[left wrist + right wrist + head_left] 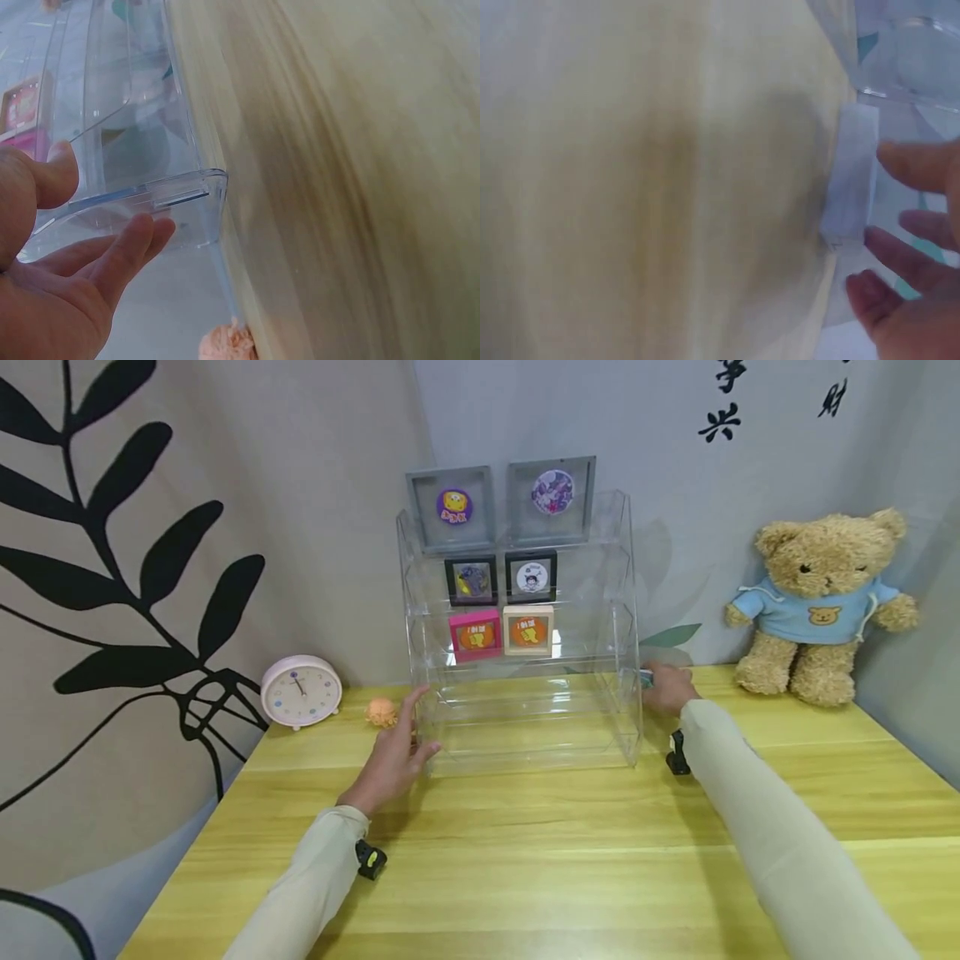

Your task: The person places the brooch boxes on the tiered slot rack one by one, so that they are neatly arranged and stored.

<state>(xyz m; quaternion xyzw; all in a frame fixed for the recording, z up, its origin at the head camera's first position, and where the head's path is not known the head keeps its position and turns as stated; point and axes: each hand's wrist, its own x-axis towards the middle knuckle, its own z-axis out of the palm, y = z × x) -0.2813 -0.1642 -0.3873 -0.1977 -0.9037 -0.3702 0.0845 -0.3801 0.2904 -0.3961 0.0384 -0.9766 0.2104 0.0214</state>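
A clear tiered acrylic display stand [525,756] is upright on the wooden table. My left hand [392,756] is at its left side; in the left wrist view, the stand's edge [161,182] runs between my thumb and nearly straight fingers. Past the stand's right side, my right hand [667,687] reaches a small white box [851,172] lying at the back of the table. My thumb and one fingertip come up to the box's edge, with the other fingers spread off it. Blur hides how firmly they touch.
Two grey frames [420,514] top the stand, with smaller black, pink and cream frames [528,650] below. A pink clock [302,691] and an orange ball-like thing [381,712] stand left. At right sits a teddy bear [825,610]. A wall backs the table.
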